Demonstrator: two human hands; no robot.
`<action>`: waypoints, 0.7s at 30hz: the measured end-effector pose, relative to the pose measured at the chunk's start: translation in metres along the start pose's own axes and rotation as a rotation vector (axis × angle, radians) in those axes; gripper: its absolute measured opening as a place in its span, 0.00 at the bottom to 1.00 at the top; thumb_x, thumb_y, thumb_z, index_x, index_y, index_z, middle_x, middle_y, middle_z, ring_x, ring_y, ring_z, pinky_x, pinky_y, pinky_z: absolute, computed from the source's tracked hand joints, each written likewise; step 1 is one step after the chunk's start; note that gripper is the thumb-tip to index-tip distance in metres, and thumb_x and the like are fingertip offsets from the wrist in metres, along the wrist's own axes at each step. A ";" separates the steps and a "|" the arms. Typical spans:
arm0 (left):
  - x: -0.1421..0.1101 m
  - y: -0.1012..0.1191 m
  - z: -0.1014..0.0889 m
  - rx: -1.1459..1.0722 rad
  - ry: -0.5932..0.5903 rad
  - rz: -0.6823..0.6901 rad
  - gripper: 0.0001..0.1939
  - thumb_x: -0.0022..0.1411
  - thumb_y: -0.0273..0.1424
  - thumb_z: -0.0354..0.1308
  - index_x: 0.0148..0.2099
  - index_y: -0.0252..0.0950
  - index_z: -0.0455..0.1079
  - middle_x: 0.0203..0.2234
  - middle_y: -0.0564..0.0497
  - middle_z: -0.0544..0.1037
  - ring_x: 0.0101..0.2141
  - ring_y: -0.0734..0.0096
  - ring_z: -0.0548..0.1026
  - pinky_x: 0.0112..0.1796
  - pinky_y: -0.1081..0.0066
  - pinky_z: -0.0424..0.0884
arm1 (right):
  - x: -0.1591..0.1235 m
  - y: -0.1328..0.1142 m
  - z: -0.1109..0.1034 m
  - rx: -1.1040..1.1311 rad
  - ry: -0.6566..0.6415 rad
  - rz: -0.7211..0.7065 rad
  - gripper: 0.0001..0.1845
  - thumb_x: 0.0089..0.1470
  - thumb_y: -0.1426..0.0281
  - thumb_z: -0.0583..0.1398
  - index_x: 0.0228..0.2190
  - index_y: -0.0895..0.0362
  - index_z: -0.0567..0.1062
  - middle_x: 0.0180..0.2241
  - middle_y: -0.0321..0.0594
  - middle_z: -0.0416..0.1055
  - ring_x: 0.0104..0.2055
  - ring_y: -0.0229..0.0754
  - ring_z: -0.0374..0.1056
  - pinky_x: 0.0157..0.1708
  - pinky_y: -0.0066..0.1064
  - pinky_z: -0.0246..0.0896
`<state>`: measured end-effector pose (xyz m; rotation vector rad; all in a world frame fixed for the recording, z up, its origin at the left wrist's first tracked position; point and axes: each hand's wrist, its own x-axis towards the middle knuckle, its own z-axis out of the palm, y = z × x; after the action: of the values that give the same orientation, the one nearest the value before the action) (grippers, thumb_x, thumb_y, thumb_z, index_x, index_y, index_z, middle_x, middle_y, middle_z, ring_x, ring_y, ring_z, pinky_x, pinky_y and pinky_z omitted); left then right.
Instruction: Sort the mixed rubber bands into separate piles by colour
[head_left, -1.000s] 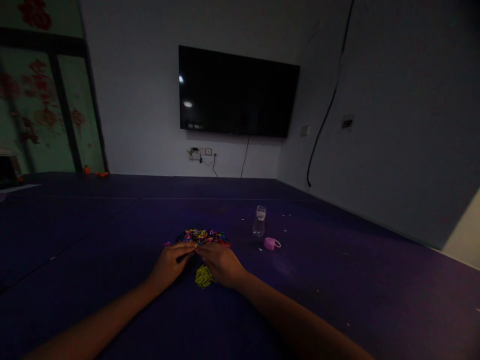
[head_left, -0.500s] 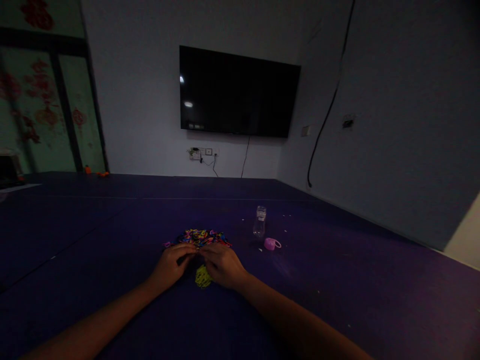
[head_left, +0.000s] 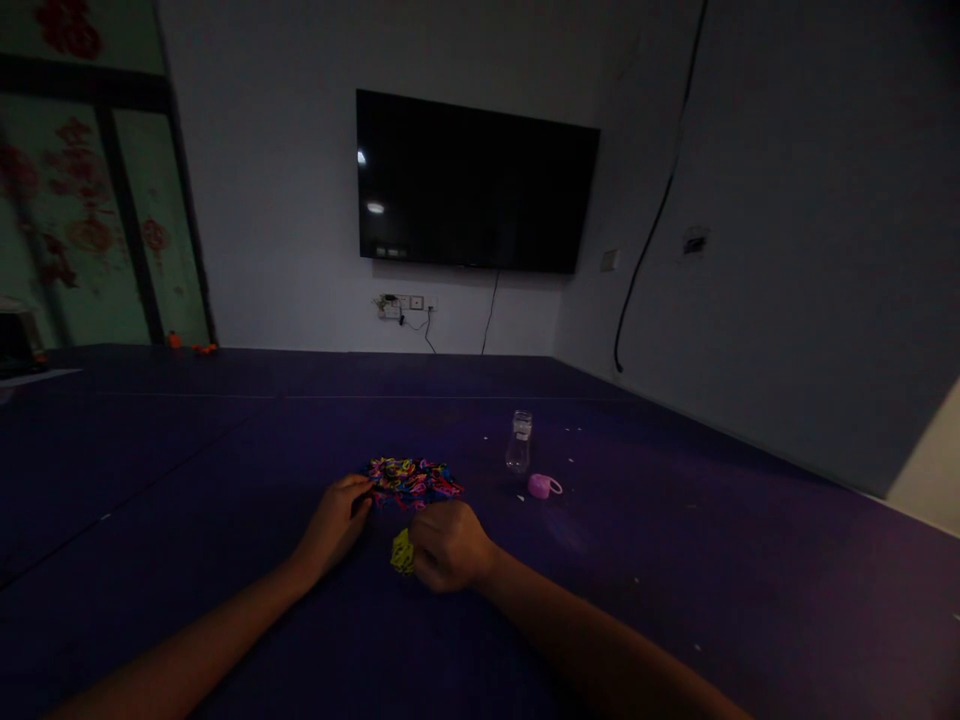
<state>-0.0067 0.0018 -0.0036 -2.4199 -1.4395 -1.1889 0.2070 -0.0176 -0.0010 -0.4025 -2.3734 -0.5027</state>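
A heap of mixed-colour rubber bands (head_left: 412, 482) lies on the dark purple surface in front of me. My left hand (head_left: 335, 520) is at its left edge, fingertips against the bands, with a gap between thumb and fingers. Nearer to me is a smaller pile of yellow-green rubber bands (head_left: 402, 552). Curled closed, my right hand (head_left: 450, 546) is at the right side of this pile and covers part of it. Whatever its fingers hold is hidden.
Right of the heap are a clear plastic bottle (head_left: 519, 442) and a pink cap with a loop (head_left: 540, 487). Small white scraps (head_left: 520, 498) are scattered about. A television (head_left: 476, 180) hangs on the far wall, with sockets and cables below.
My hands were together at the heap's near edge and have parted. The left moved slightly left; the right came back toward me, over the yellow-green pile, and curled closed.
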 end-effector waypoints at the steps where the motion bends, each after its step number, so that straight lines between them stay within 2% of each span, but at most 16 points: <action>1: -0.001 -0.002 0.002 0.034 -0.014 -0.008 0.13 0.57 0.25 0.50 0.41 0.33 0.74 0.39 0.44 0.77 0.41 0.60 0.75 0.44 0.61 0.71 | 0.000 0.000 0.001 -0.009 -0.020 -0.022 0.08 0.46 0.69 0.50 0.20 0.55 0.66 0.18 0.37 0.65 0.20 0.37 0.59 0.20 0.28 0.51; 4: -0.003 -0.007 0.009 0.112 -0.007 -0.018 0.14 0.59 0.28 0.50 0.43 0.34 0.74 0.44 0.44 0.76 0.46 0.57 0.73 0.47 0.58 0.69 | 0.000 0.001 0.002 -0.027 -0.039 -0.017 0.08 0.46 0.69 0.50 0.20 0.55 0.66 0.19 0.37 0.65 0.20 0.37 0.60 0.20 0.29 0.51; 7: -0.004 -0.007 0.012 0.146 -0.018 0.041 0.15 0.62 0.30 0.49 0.47 0.36 0.72 0.48 0.45 0.74 0.51 0.56 0.68 0.50 0.55 0.66 | 0.001 0.002 0.001 -0.031 -0.030 0.066 0.06 0.45 0.71 0.50 0.22 0.56 0.66 0.20 0.38 0.67 0.22 0.37 0.62 0.22 0.29 0.51; 11: -0.003 -0.001 0.009 0.191 -0.171 0.086 0.19 0.65 0.33 0.45 0.54 0.34 0.67 0.54 0.43 0.69 0.57 0.53 0.59 0.52 0.49 0.60 | 0.002 0.003 -0.001 -0.004 -0.061 0.184 0.05 0.44 0.73 0.51 0.24 0.56 0.67 0.23 0.38 0.70 0.25 0.38 0.65 0.23 0.28 0.52; 16: -0.002 0.001 0.008 0.210 -0.333 0.001 0.22 0.67 0.37 0.42 0.57 0.34 0.63 0.57 0.42 0.65 0.59 0.49 0.55 0.53 0.44 0.56 | 0.005 0.002 -0.002 0.003 -0.094 0.235 0.06 0.45 0.73 0.52 0.26 0.56 0.68 0.25 0.38 0.71 0.27 0.38 0.67 0.24 0.28 0.53; 21: -0.003 -0.007 0.013 0.183 -0.277 0.022 0.19 0.67 0.36 0.43 0.56 0.38 0.64 0.55 0.45 0.68 0.59 0.54 0.57 0.55 0.48 0.54 | 0.006 0.000 -0.003 -0.001 -0.134 0.262 0.05 0.45 0.73 0.52 0.26 0.56 0.69 0.26 0.38 0.72 0.27 0.39 0.67 0.25 0.28 0.53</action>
<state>-0.0058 0.0090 -0.0164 -2.5375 -1.5096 -0.7011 0.2043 -0.0178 0.0054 -0.7560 -2.3992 -0.3652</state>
